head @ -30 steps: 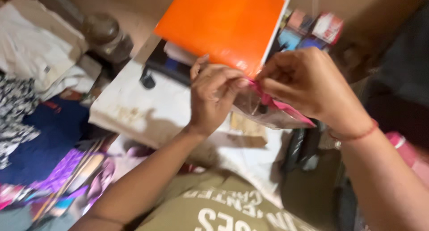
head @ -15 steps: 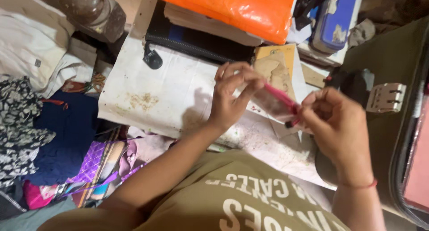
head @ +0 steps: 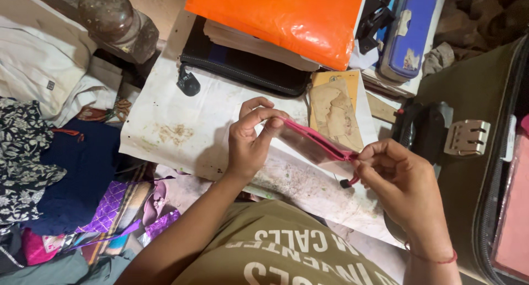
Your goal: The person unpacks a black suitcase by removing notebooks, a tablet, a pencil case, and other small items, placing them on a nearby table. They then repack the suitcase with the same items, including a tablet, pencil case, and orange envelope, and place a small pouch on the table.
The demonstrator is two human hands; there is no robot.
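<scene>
A small clear pouch with a pink zip edge (head: pixel 315 143) is stretched between both hands above a stained white sheet (head: pixel 182 125). My left hand (head: pixel 249 139) pinches its left end between thumb and fingers. My right hand (head: pixel 398 181) grips the right end, where a small dark zip pull hangs down. The pouch's contents cannot be made out.
An orange folder (head: pixel 286 18) lies on a black zip case (head: pixel 242 70) at the top. A blue tin (head: pixel 410 31) is top right, an olive suitcase (head: pixel 479 87) at the right. Folded clothes (head: pixel 49 147) pile at the left. A yellowish booklet (head: pixel 336 106) lies behind the pouch.
The view has swung down and settled. Both hands have lowered with the pouch and drawn apart, so the pink edge is now pulled out straight between them.
</scene>
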